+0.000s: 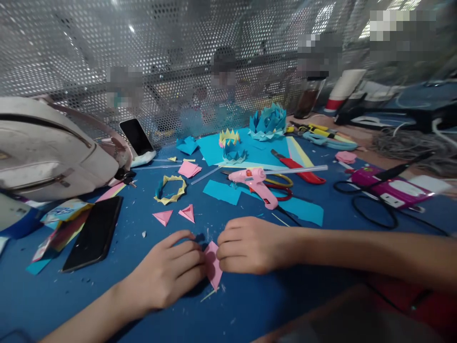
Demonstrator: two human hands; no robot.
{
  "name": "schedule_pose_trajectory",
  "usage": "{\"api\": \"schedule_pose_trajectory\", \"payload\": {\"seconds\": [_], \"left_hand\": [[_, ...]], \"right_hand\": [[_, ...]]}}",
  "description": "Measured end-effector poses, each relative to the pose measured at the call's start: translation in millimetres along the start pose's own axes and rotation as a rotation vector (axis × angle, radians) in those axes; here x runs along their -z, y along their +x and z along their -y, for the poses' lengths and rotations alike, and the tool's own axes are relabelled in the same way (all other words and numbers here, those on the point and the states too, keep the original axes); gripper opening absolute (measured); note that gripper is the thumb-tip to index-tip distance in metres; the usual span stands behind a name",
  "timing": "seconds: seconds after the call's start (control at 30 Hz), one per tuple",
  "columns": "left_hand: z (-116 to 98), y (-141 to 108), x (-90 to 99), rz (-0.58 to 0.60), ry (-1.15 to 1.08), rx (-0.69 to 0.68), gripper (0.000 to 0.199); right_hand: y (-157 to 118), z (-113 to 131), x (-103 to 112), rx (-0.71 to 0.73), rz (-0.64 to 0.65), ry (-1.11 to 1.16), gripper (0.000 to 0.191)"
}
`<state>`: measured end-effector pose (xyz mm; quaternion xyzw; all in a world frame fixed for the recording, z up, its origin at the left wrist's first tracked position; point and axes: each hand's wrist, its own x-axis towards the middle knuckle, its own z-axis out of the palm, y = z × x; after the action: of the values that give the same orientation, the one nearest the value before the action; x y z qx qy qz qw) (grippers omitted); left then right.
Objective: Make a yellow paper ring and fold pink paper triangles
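Note:
A small pink paper piece [213,267], pointed at its lower end, lies on the blue table between both hands. Curled fingers of my left hand [174,269] press on its left edge. From the other side, my right hand [255,243] holds the right edge with bent fingers; the fingertips are partly hidden. Just beyond are two folded pink triangles [163,217]. Farther back lie a ring of yellow and blue folded paper [170,189] and a stack of pink paper squares [189,169]. A pink glue gun [254,182] with a clear glue stick rests past my right hand.
A black phone [94,233] and a pale backpack [53,147] occupy the left. Red-handled scissors [300,169], blue paper sheets [223,191] and a blue folded-paper flower [268,122] are farther back. At right sits a purple power strip [392,188] with black cable. Perforated metal panel [171,62] stands behind.

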<state>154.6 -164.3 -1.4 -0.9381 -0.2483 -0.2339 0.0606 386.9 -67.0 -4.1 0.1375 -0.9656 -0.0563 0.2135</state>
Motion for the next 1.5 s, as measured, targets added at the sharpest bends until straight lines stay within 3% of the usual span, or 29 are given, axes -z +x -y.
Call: {"api": "schedule_pose_trajectory", "payload": {"seconds": [0.17,0.27,0.4,0.63,0.87,1.03,1.13,1.27,1.5], "left_hand": [[6,0,5.1,0.044,-0.074,-0.008,0.036],[5,-1,3.6,0.019,-0.05,-0.009,0.033],[3,-3,0.0,-0.006,-0.026,-0.015,0.03],[-5,-1,2.6,-0.027,0.015,-0.035,0.036],[-16,-16,-2.1,0.074,0.09,0.022,0.03],[-19,-16,-3.5,0.054,0.084,0.084,0.029],[-20,-14,-7.1,0.017,0.086,0.122,0.03],[-19,-18,-14.3,-0.018,0.102,0.153,0.029],[-14,-21,-18.2,-0.008,0.112,0.146,0.037]], "right_hand": [[8,-1,2,0.015,0.076,-0.053,0.026],[14,-2,3,-0.019,0.171,-0.015,0.018],[22,-3,5,-0.125,0.295,0.108,0.013],[28,-8,5,-0.281,0.37,0.309,0.011],[20,-5,-1,-0.421,0.265,0.511,0.007],[11,-2,-6,-0.446,0.145,0.564,0.008],[7,-1,-6,-0.393,0.071,0.44,0.01],[2,-2,-2,-0.208,-0.04,0.197,0.027],[-1,-9,1,-0.176,0.011,0.177,0.024]]}}
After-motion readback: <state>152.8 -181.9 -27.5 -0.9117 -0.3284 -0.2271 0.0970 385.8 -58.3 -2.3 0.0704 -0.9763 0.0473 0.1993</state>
